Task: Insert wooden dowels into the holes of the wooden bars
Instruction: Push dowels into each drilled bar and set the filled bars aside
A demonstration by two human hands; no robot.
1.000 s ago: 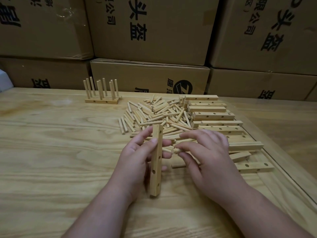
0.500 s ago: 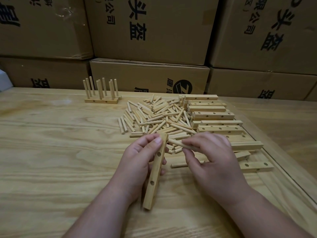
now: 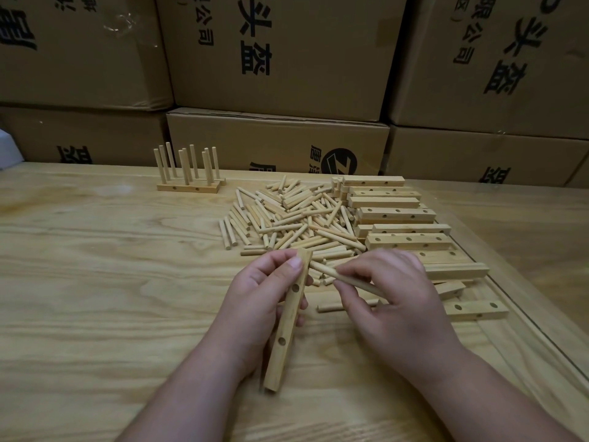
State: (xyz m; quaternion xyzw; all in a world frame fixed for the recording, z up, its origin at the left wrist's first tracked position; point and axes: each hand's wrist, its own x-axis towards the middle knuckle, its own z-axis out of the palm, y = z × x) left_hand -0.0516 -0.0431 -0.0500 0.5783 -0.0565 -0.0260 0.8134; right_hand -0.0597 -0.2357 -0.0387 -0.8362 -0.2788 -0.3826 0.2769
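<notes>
My left hand (image 3: 255, 301) grips a wooden bar (image 3: 287, 327) with round holes along its face, held lengthwise and tilted, its near end low over the table. My right hand (image 3: 395, 301) pinches a single wooden dowel (image 3: 325, 272), whose free tip points left toward the top of the bar, close to it. Behind the hands lies a loose pile of dowels (image 3: 293, 218). A stack of drilled bars (image 3: 398, 218) sits to the right of that pile.
At the back left stand finished bars with upright dowels (image 3: 188, 173). One loose dowel (image 3: 344, 306) lies on the wooden table (image 3: 95, 282) under my right hand, and a drilled bar (image 3: 478, 309) lies beside it. Cardboard boxes (image 3: 280, 59) wall off the far side.
My right hand lifted one dowel out of the pile and brought it toward the bar. My left hand tilted the bar and drew it slightly nearer.
</notes>
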